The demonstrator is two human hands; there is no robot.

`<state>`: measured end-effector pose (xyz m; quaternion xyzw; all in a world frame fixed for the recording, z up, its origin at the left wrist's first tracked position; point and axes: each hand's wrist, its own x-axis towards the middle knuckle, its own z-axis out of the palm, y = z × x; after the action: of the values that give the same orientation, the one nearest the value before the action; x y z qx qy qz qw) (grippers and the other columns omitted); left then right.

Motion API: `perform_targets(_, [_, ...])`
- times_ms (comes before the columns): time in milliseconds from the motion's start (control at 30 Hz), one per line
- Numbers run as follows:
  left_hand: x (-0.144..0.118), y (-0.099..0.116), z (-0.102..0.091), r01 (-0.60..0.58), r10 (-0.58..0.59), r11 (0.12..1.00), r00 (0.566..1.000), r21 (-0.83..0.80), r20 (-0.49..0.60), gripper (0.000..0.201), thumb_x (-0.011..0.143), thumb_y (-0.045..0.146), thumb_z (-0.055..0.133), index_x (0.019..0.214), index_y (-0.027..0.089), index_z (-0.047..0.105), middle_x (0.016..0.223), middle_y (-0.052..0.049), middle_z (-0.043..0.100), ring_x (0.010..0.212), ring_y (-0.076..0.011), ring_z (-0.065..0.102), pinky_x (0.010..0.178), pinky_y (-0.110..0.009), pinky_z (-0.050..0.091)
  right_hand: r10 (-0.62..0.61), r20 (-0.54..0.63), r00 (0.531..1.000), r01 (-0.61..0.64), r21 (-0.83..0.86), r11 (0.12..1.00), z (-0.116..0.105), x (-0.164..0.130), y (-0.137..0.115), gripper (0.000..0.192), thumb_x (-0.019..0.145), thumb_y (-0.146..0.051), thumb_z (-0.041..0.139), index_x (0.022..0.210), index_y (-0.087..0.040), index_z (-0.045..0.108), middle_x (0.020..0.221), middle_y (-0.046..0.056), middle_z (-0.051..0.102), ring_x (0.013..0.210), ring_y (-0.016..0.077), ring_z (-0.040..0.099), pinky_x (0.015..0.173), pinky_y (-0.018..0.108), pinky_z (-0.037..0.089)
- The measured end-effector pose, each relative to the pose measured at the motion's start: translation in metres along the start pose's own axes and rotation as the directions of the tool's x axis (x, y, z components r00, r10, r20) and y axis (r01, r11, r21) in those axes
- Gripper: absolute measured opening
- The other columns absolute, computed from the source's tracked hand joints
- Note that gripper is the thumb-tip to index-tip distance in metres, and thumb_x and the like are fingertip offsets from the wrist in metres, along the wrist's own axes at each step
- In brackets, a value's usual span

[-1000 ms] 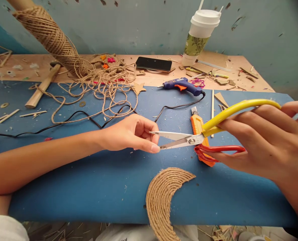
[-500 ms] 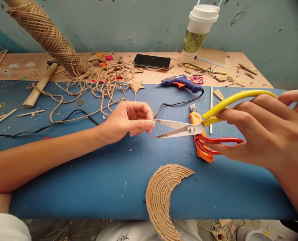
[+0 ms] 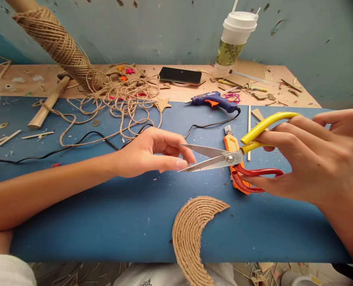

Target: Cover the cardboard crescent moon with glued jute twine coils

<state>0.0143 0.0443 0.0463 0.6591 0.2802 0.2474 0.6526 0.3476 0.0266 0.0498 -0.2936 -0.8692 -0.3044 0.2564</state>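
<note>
My right hand (image 3: 316, 159) grips a pair of scissors (image 3: 230, 159) with one yellow and one red handle. The blades are spread and point left. My left hand (image 3: 161, 155) is at the blade tips, thumb and fingers apart; the upper tip meets the index finger, and the lower one passes by the thumb. I see nothing held in it. Below lies a crescent (image 3: 188, 234) covered in rows of jute twine, its lower end past the table edge. Beneath the scissors rests an orange utility knife (image 3: 231, 142), partly hidden.
A blue-and-orange glue gun (image 3: 215, 100) with a black cord lies behind the hands. Farther back are a phone (image 3: 180, 75), a lidded paper cup (image 3: 232, 43) and cardboard scraps. At left, loose twine trails from a spool (image 3: 57, 43) beside a wooden-handled hammer (image 3: 48, 103).
My left thumb and fingers have parted from their pinch at the upper blade tip, and that hand has shifted slightly right. The scissors have tilted a little and their blades are wider apart.
</note>
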Motion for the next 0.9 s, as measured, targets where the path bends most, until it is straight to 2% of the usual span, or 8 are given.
perform_targets(100, [-0.005, 0.006, -0.001, -0.062, 0.052, 0.988, 0.996, 0.142, 0.07, 0.011, 0.095, 0.024, 0.081, 0.09, 0.014, 0.082, 0.077, -0.005, 0.077, 0.066, -0.012, 0.066, 0.064, -0.023, 0.055, -0.011, -0.002, 1.0, 0.011, 0.02, 1.0, -0.002, 0.0, -0.001, 0.048, 0.094, -0.068, 0.073, 0.105, -0.023, 0.059, 0.085, -0.002, 0.072, 0.074, 0.0173, 0.068, 0.082, 0.045, 0.037])
perform_targets(200, [-0.007, 0.008, -0.004, -0.084, 0.067, 0.975, 0.994, 0.204, 0.089, 0.015, 0.096, 0.029, 0.081, 0.087, 0.017, 0.083, 0.074, -0.006, 0.077, 0.065, -0.015, 0.067, 0.063, -0.027, 0.054, -0.024, 0.005, 1.0, 0.024, 0.036, 0.999, -0.004, 0.0, -0.002, 0.049, 0.094, -0.069, 0.073, 0.104, -0.023, 0.059, 0.086, -0.002, 0.073, 0.074, 0.0177, 0.068, 0.081, 0.046, 0.037])
perform_targets(333, [-0.006, 0.007, -0.008, -0.097, 0.072, 0.974, 0.989, 0.203, 0.126, 0.01, 0.096, 0.027, 0.082, 0.089, 0.021, 0.085, 0.078, -0.006, 0.08, 0.067, -0.0168, 0.07, 0.066, -0.029, 0.057, -0.027, 0.001, 1.0, 0.027, 0.045, 0.999, -0.004, -0.001, -0.002, 0.049, 0.096, -0.07, 0.071, 0.105, -0.023, 0.06, 0.086, -0.001, 0.074, 0.073, 0.019, 0.07, 0.08, 0.047, 0.037])
perform_targets(533, [-0.006, 0.008, -0.013, -0.129, 0.096, 0.972, 0.981, 0.199, 0.166, 0.006, 0.098, 0.023, 0.082, 0.094, 0.021, 0.087, 0.08, -0.005, 0.082, 0.071, -0.0139, 0.072, 0.07, -0.025, 0.059, -0.042, 0.017, 0.999, 0.041, 0.051, 0.998, -0.004, 0.0, -0.002, 0.044, 0.099, -0.064, 0.071, 0.104, -0.022, 0.061, 0.083, -0.001, 0.074, 0.067, 0.0198, 0.068, 0.078, 0.048, 0.037])
perform_targets(767, [-0.007, 0.01, -0.013, -0.095, 0.04, 0.96, 0.978, 0.264, 0.205, 0.014, 0.099, 0.024, 0.078, 0.087, 0.018, 0.083, 0.076, -0.005, 0.079, 0.062, -0.0128, 0.064, 0.058, -0.027, 0.049, -0.072, 0.028, 0.997, 0.07, 0.06, 0.996, -0.004, 0.0, -0.004, 0.047, 0.093, -0.065, 0.077, 0.105, -0.021, 0.062, 0.084, -0.001, 0.075, 0.065, 0.0188, 0.066, 0.075, 0.049, 0.038])
perform_targets(900, [-0.008, 0.01, -0.012, -0.089, 0.021, 0.953, 0.974, 0.291, 0.226, 0.014, 0.098, 0.021, 0.077, 0.084, 0.019, 0.081, 0.074, -0.004, 0.078, 0.06, -0.0126, 0.063, 0.057, -0.028, 0.048, -0.079, 0.045, 0.996, 0.076, 0.062, 0.995, -0.005, 0.0, -0.004, 0.048, 0.088, -0.061, 0.083, 0.105, -0.021, 0.063, 0.083, -0.002, 0.075, 0.065, 0.0184, 0.066, 0.074, 0.048, 0.038])
